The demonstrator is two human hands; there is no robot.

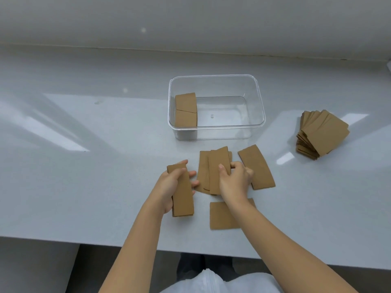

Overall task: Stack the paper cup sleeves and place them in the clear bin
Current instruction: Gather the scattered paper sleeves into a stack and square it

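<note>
My left hand (169,187) grips a small stack of brown paper cup sleeves (184,197), held flat just above the counter. My right hand (234,180) pinches the top sleeve of a loose overlapping pile (211,166) in front of the clear bin (260,106). One single sleeve (257,168) lies to the right of that pile, and another (222,216) lies partly under my right wrist. Inside the bin, at its left end, a stack of sleeves (186,109) stands on edge.
A taller fanned stack of sleeves (321,134) sits at the right of the grey counter (84,166). A wall runs along the back. The counter's front edge is close to my body.
</note>
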